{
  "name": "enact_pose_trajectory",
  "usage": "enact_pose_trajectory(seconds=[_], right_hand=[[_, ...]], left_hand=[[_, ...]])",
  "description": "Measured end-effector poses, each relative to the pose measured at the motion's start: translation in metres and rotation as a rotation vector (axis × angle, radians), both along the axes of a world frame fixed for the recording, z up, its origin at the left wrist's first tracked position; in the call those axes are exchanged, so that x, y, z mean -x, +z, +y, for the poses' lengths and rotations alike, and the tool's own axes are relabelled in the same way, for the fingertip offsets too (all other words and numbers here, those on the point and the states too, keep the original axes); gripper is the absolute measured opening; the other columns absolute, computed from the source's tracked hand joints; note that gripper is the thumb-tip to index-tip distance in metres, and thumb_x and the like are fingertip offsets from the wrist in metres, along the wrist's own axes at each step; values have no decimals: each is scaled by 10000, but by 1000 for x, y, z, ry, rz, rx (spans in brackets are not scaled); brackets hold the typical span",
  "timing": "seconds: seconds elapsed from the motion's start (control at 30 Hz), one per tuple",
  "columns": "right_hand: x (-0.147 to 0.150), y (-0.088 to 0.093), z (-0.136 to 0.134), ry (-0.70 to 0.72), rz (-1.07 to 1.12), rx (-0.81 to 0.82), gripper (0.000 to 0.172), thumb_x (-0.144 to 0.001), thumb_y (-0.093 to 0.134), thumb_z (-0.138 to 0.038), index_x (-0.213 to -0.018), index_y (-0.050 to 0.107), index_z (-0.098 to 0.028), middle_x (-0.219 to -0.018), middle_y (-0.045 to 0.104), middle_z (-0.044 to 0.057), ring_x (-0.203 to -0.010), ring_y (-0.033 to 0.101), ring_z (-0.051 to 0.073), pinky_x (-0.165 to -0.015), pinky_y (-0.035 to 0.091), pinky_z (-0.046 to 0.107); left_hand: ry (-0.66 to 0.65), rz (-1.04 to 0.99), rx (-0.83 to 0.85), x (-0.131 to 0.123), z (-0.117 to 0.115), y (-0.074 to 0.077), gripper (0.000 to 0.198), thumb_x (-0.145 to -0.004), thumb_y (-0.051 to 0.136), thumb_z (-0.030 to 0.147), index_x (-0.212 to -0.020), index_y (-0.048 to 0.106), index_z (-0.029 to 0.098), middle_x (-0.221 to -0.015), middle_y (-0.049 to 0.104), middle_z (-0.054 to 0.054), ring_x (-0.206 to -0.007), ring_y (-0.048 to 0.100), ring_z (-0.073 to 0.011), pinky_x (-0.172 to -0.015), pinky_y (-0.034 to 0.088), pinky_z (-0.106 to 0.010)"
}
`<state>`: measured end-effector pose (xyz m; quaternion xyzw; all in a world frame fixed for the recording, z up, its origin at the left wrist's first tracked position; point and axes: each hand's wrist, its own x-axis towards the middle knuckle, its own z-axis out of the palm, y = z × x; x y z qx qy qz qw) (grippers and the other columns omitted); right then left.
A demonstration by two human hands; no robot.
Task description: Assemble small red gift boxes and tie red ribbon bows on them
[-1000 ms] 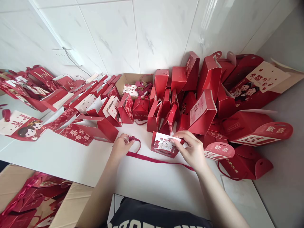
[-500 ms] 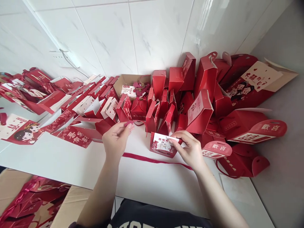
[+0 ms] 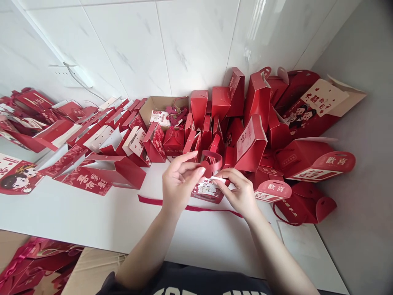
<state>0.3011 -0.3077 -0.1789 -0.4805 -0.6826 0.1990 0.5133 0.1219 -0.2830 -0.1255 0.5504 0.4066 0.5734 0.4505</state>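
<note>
Small box (image 3: 206,190): red with a white picture label, it sits on the white table (image 3: 92,213) right between the person's two hands.
Left hand (image 3: 179,182): just left of the small box, thumb and forefinger pinching a red strap, the other fingers loosely spread.
Strap (image 3: 213,159): arches just above the small box.
Right hand (image 3: 241,192): just right of the small box, thumb and forefinger pinching its white top flap, the rest curled.
Ribbon (image 3: 153,201): long and red, flat on the table just in front of the small box.
Heap of red boxes (image 3: 251,123): close behind the small box, against the tiled wall.
Brown carton (image 3: 152,105): open, behind and left of the small box.
Flat red bag (image 3: 116,170): well left of the small box.
</note>
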Motion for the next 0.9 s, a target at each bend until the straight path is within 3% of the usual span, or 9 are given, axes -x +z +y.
enact_pose_trajectory(seconds=[0.17,0.37,0.53,0.63,0.77,0.83,0.9], right_hand=[[0,-1,1,-4,-2,-12,50,-940,636,-256,-959,664,-219,-960,677,71,-876,649,202,-790,535,341],[-1,-3,1,-19,-15,-10,52,-942,624,-263,-941,649,-218,-947,668,71,-853,645,201,-772,536,335],[0,-2,0,-20,-7,-3,49,-937,636,-264,-938,646,-217,-951,667,71,-859,642,197,-748,529,316],[-1,-2,0,-27,-3,-4,58,-939,632,-272,-926,640,-216,-934,662,68,-844,639,194,-740,526,315],[-1,-3,1,-35,-2,5,69,-937,632,-285,-923,645,-219,-934,660,64,-852,643,198,-772,531,327],[-1,-3,2,-35,0,10,68,-936,633,-286,-932,650,-220,-946,664,66,-861,646,200,-784,533,332],[-1,-1,1,-29,-4,5,62,-937,629,-279,-937,647,-220,-936,664,66,-852,644,201,-781,535,333]], left_hand=[[50,185,70,-8,-16,-26,113,-848,731,315,-862,706,206,-798,737,-18,-731,726,-168,-638,619,-272],[245,521,-267,-9,-17,-41,50,-875,694,266,-845,705,228,-838,659,-24,-774,647,-160,-718,546,-306],[417,646,-422,-10,-7,-42,71,-818,750,272,-788,708,224,-1069,604,-77,-1049,601,-248,-947,476,-431],[346,587,-398,-11,-4,-45,102,-830,734,260,-781,659,212,-1168,606,-80,-1127,586,-258,-1005,454,-446],[217,431,-271,-9,-2,-54,129,-868,687,251,-966,609,216,-1054,650,-63,-1030,637,-216,-940,506,-392],[158,426,-277,-7,1,-58,205,-888,663,252,-1086,618,226,-1025,662,-58,-983,646,-203,-914,517,-375],[106,446,-326,-5,5,-61,149,-902,645,253,-1048,658,229,-991,661,-55,-958,642,-196,-892,523,-360]])
